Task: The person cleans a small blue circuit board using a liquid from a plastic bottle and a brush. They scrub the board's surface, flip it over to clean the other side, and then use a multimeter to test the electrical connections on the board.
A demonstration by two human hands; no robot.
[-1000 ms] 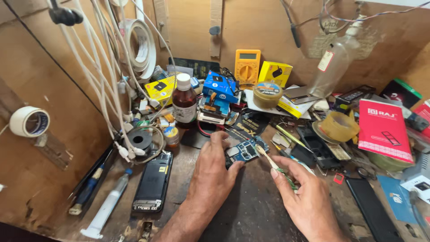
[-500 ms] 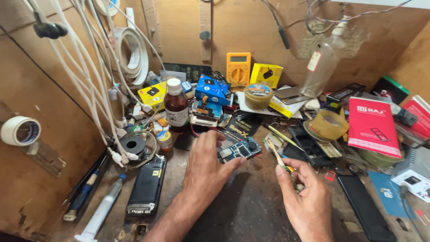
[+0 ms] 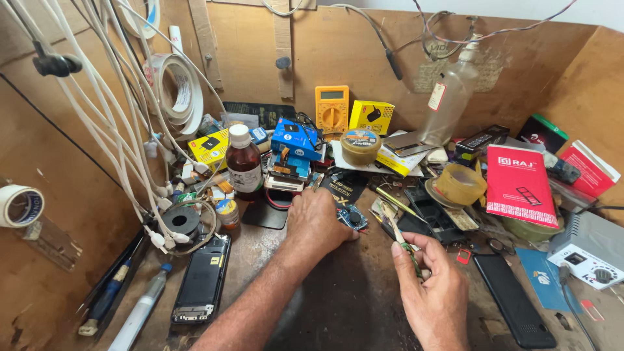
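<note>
- Bench (image 3: 338, 305) of worn wood, crowded with repair clutter; both hands at its middle.
- Left hand (image 3: 316, 224) palm down, fingertips pinning a small blue circuit board (image 3: 351, 217) flat to the bench; grip pressing rather than wrapped, fingers curled over the near edge of the board.
- Right hand (image 3: 432, 296) clenched around a thin brush-like tool (image 3: 398, 233); green handle pinched between thumb and forefinger, pale tip angled up and left, just beside the board; contact with the board unclear.
- Step in hand, by judgement: working the tool tip over the held board, cleaning or probing.
- Next move likely calls for a steady left-hand hold and a short, light stroke of the tip onto the board.
- Nearby: brown bottle (image 3: 244, 162) with white cap behind the left hand; dark phone (image 3: 202, 279) lying to the left; yellow multimeter (image 3: 331, 108) against the back wall; red booklet (image 3: 520, 185) on the right.
</note>
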